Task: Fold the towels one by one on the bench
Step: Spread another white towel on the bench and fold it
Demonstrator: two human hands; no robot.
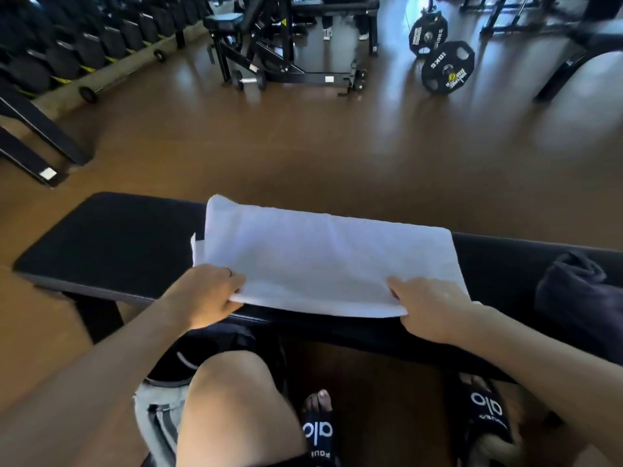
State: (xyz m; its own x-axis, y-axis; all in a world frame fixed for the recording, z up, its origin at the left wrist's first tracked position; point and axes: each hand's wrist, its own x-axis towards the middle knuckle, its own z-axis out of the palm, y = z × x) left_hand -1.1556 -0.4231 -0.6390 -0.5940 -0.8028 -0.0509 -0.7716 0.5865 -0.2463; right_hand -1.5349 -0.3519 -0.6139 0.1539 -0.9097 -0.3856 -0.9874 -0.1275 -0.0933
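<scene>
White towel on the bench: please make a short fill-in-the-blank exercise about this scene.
1. The white towel lies on a ____ bench.
2. The left hand and the right hand both grip the towel's ____ edge.
3. A crumpled ____ cloth lies at the bench's right end.
4. Each weight plate on the floor reads ____.

Missing words: black; near; dark; 10KG
</scene>
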